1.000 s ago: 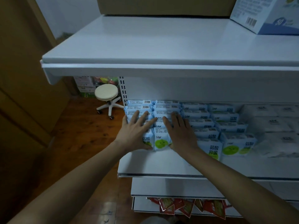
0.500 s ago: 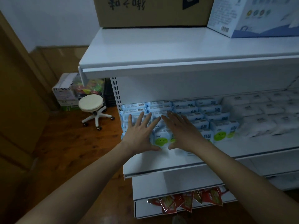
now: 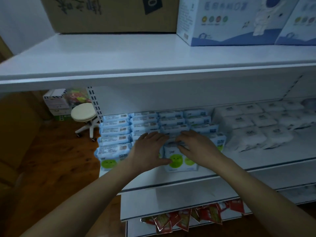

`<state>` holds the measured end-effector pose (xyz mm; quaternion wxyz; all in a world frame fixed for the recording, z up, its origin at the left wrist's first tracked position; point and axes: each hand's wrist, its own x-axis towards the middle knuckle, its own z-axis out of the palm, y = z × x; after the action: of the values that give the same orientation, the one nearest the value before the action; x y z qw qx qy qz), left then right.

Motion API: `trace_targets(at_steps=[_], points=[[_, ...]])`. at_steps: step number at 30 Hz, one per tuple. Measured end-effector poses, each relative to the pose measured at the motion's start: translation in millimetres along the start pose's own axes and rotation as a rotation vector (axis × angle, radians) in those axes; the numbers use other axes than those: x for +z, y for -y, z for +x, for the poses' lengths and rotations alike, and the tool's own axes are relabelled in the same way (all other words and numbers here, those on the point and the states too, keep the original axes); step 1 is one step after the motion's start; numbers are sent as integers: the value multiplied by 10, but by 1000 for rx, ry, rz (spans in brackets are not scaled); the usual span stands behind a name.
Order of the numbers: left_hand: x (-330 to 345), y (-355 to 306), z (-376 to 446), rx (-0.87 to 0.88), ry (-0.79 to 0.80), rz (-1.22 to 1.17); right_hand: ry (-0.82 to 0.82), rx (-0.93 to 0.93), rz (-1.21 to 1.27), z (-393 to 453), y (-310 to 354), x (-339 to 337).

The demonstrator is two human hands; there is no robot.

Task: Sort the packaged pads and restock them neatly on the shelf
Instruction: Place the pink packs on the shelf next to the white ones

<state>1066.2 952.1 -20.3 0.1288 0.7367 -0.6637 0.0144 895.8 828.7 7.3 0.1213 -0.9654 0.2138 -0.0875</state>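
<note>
Blue-and-white plastic wrappers are about all you can read here, the light is dim and the print on the packs is just smudge. The left hand [image 3: 148, 151] lies flat on the row of blue pad packs [image 3: 116, 132], fingers straight and close together, thumb stretched out to touch the green-faced front pack [image 3: 177, 159]. It grips nothing, just presses down and covers the packs under its palm, so I can't tell how those sit. The right hand [image 3: 196, 147] is harder to call: its fingertips bend down at the top edge of that same front pack, right where a crinkly seam shows, but whether they pinch it or only rest on it I cannot tell. Both hands nearly meet above that pack.

The packs stand in 4 tight rows on the middle shelf [image 3: 256, 161], at its left end, labels up. To the right, apart from them, lie white soft packs [image 3: 248, 135], blurry and running off the frame edge. Above, on the top shelf [image 3: 119, 53], a cardboard box [image 3: 109, 14] and a blue-white carton [image 3: 230, 19] are both cut off at the top. Below the shelf, red sachets [image 3: 188, 218] hang half hidden. Off left, on a wooden floor [image 3: 51, 159], there's a white stool [image 3: 83, 113] with some boxes [image 3: 56, 103] behind it.
</note>
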Motion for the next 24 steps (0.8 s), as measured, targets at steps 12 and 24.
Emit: trace_targets(at_steps=[12, 24], points=[[361, -338, 67, -150, -3, 164, 163, -54, -125, -116, -534, 1], [490, -323, 290, -267, 94, 274, 75, -64, -279, 170, -498, 505]])
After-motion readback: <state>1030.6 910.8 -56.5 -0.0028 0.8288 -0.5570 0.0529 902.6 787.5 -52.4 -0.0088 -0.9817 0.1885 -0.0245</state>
